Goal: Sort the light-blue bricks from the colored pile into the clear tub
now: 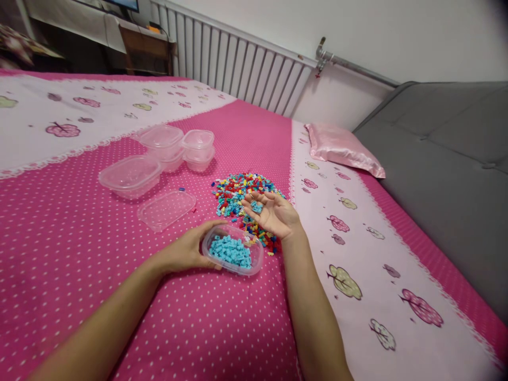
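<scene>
My left hand [189, 248] grips the near-left side of a small clear plastic tub [256, 259] holding light-blue bricks [231, 251]; the tub rests on the pink dotted bedspread. My right hand [273, 212] lies palm up over the near edge of a heap of small mixed-colour bricks [242, 191]. Its fingers are loosely curled, and a few light-blue bricks [256, 207] sit in the palm. The right hand is just behind the tub, a short gap away from it.
A loose clear lid [166, 209] lies left of the heap. Behind it stand several empty clear tubs [130, 175], some stacked [174, 142]. A pink satin pillow [342, 148] lies at the back right, a grey sofa [444, 174] to the right, a radiator [238, 63] along the wall.
</scene>
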`<state>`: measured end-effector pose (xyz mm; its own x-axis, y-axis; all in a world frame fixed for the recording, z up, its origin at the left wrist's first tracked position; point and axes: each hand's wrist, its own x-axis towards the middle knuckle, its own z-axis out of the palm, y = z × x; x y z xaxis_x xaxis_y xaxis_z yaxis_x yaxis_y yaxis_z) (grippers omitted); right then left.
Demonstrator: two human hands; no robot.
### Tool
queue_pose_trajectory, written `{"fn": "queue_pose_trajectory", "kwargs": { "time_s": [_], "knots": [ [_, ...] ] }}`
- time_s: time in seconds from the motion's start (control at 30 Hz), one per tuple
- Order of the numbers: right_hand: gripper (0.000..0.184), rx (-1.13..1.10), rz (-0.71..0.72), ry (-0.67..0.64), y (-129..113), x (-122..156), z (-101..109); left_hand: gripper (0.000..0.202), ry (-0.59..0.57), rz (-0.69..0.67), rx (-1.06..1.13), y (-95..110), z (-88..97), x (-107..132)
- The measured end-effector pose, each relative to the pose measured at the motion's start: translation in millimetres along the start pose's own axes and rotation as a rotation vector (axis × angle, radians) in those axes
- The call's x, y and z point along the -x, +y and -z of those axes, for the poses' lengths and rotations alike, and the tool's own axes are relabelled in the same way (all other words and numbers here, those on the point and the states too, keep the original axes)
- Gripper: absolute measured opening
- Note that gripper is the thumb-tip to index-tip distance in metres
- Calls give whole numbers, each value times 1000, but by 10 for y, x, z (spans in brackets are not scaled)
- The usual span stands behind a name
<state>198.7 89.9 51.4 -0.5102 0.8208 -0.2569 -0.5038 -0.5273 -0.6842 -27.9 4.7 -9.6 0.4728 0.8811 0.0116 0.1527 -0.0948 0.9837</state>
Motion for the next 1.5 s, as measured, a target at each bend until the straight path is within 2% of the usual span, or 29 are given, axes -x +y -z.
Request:
{"fn": "queue_pose_trajectory", "kwargs": {
  "time_s": [0.1, 0.27, 0.4, 0.5, 0.6, 0.67, 0.73, 0.93, 1.1, 1.2, 1.33, 1.5],
  "knots": [
    [22, 185, 8, -92, 6, 119, -145, 87, 12, -13, -8, 12, -6, 0],
    [23, 657, 121, -213, 88, 352, -392, 85, -8, -46, 2, -2, -6, 1],
    [20, 941, 224, -200, 90, 453, -457, 87, -1, -59, -20, -22, 3, 4],
    [18, 1107, 331, -58, 47, 410, -351, 87, 2, -52, -44, -7, 5, 9],
    [22, 1364, 442, 240, 18, 289, -163, 87, 0, -34, -35, 14, 2, 11],
    [27, 1531, 446, 425, 23, 197, -50, 87, 6, -28, -39, 17, 1, 11],
    [28, 1642, 390, 506, 50, 112, 28, 87, 5, -30, -48, 12, 2, 11],
    [30, 1830, 249, 480, 171, -46, 102, 87, -4, -48, -60, -3, 10, 8],
    [32, 1902, 181, 545, 193, -60, 107, 85, -4, -47, -70, -4, 14, 8],
    [30, 1915, 172, 559, 186, -58, 124, 85, -3, -48, -64, -8, 14, 8],
    [27, 1929, 205, 497, 183, -61, 147, 86, -10, -47, -43, -25, 16, 3],
    [21, 1928, 173, 482, 191, -72, 142, 86, -8, -32, -52, -30, 15, 0]
  ]
}}
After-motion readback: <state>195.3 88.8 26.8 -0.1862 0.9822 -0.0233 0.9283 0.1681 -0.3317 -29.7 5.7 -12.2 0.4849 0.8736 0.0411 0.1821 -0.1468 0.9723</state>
